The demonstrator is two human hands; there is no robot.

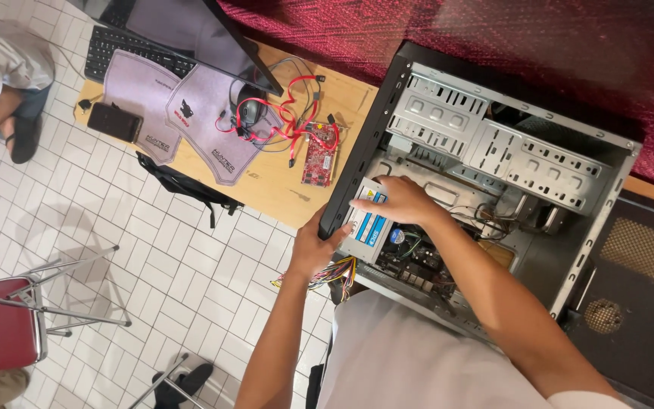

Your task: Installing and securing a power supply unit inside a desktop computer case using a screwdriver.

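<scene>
An open desktop computer case (569,167) lies on the wooden table (274,193), with its metal drive bays and motherboard showing. My right hand (403,201) rests on top of a grey power supply unit (365,227) with a blue label, inside the case near its front corner. My left hand (313,248) grips the black outer edge of the case, just below that corner. A bundle of coloured wires (331,274) hangs out under my left hand.
A red circuit card (319,155), red cables (289,113), a mouse (249,112), grey mats, a phone (115,121), keyboard and monitor lie on the table. A red chair (5,322) stands on the tiled floor. Another person sits at far left.
</scene>
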